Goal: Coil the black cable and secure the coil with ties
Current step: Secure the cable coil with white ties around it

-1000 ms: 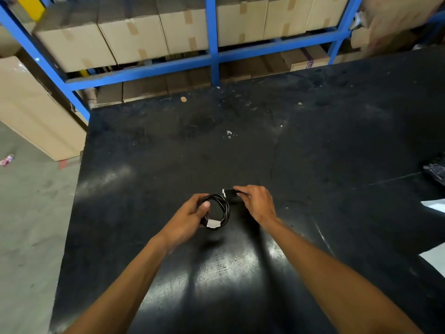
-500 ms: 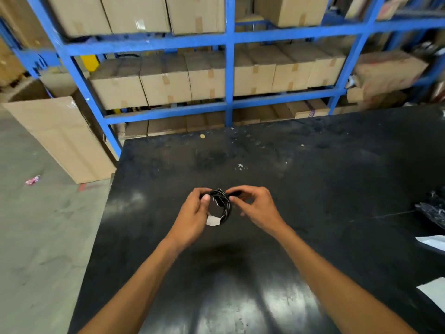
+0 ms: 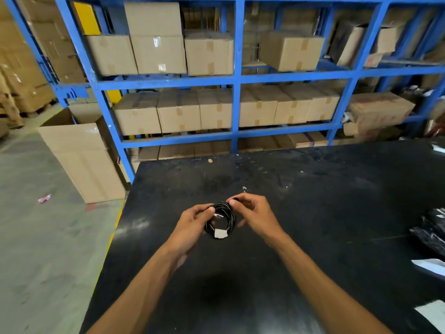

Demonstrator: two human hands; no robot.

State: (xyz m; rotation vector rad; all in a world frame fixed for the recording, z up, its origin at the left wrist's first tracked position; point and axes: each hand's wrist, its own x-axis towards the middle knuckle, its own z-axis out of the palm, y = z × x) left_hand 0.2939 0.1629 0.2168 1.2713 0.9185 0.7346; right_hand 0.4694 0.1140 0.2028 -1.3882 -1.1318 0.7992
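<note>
1. Blue steel racking, far side, stacked with cardboard cartons.
2. Black worktable, bare but for dark bags at its right edge.
3. Left hand, closed on the left side of the coil, thumb on top.
4. Right hand, pinching the coil's far rim between thumb and forefinger.
5. Black cable, held just above the table centre, fully coiled.
6. White tie on the near rim; a second tie at the far rim appears to be in progress.
</note>
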